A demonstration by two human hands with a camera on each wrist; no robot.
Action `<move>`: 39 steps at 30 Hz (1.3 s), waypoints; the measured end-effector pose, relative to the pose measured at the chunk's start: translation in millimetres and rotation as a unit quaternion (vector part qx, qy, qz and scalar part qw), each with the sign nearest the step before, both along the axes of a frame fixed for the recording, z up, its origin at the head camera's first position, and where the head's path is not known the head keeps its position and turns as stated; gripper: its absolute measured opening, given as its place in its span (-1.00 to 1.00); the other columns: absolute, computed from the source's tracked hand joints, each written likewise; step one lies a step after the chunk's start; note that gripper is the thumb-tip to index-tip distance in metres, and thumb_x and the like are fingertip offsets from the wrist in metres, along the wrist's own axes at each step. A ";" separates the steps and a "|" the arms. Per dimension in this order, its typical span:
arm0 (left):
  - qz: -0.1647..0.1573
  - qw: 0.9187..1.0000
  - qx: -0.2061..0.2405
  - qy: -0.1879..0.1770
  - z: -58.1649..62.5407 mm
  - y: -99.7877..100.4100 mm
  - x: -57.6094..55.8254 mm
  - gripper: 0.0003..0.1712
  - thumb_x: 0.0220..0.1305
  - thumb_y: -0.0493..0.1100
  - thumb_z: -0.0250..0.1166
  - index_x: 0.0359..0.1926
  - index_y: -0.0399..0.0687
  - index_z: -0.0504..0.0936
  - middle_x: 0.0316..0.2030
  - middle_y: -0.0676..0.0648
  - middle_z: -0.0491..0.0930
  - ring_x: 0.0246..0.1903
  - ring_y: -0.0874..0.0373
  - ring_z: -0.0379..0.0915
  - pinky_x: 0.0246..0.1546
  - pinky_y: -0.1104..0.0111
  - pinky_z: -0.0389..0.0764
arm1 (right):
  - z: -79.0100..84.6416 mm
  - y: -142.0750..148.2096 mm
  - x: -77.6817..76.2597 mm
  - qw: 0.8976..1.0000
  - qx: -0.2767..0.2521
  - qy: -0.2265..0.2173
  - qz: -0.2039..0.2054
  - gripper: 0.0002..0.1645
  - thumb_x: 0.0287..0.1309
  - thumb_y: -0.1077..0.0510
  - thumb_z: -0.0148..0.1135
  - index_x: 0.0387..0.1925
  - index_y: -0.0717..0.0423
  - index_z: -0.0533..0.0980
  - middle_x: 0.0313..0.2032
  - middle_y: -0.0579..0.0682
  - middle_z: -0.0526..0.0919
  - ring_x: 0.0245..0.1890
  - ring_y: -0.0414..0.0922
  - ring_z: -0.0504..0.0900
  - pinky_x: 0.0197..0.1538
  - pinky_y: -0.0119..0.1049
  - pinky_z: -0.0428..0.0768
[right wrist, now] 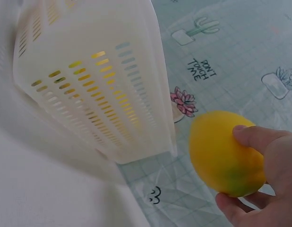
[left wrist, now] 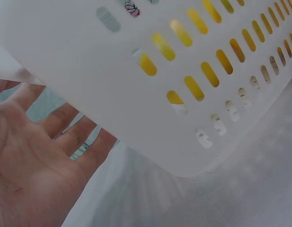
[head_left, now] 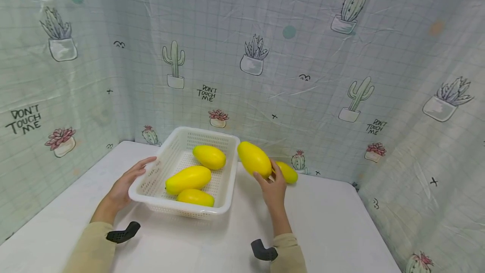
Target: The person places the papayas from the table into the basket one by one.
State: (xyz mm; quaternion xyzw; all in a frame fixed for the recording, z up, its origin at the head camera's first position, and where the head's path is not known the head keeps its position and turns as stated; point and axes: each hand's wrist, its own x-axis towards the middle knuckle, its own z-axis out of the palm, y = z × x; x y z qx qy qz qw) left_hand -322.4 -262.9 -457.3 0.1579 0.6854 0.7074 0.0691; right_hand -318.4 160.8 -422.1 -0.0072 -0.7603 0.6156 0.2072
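Note:
A white slotted plastic basket (head_left: 232, 180) stands on the table, with several yellow mangoes inside, among them one mango (head_left: 209, 157) near the far side. At the basket's left side is my left hand (head_left: 123, 184), its fingers stretched out along the outer wall. In the left wrist view the fingertips (left wrist: 102, 142) pass behind the basket's edge, so their contact is partly hidden. My right hand (head_left: 273, 188) grips another mango (head_left: 254, 159) to the right of the basket, thumb on one side and fingers on the other. The right wrist view shows this mango (right wrist: 226, 153) apart from the basket.
One more mango (head_left: 287, 172) lies on the table behind my right hand, partly covered by it. A white cloth-like surface covers the table (head_left: 322, 222). A curtain (head_left: 227, 24) printed with cacti hangs at the back and both sides.

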 end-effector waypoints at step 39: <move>0.013 1.000 -0.005 -0.002 -2.6 -1.0 -0.5 -0.45 0.44 0.01 -0.28 0.41 0.18 -0.05 0.42 -0.06 -0.11 0.08 0.26 0.38 -0.04 0.30 0.55 | 2.9 -11.2 4.9 0.999 -0.006 0.033 0.042 -0.26 -0.09 -0.03 0.38 0.18 -0.10 0.33 0.19 -0.06 0.36 0.14 -0.02 0.43 0.08 -0.19 0.51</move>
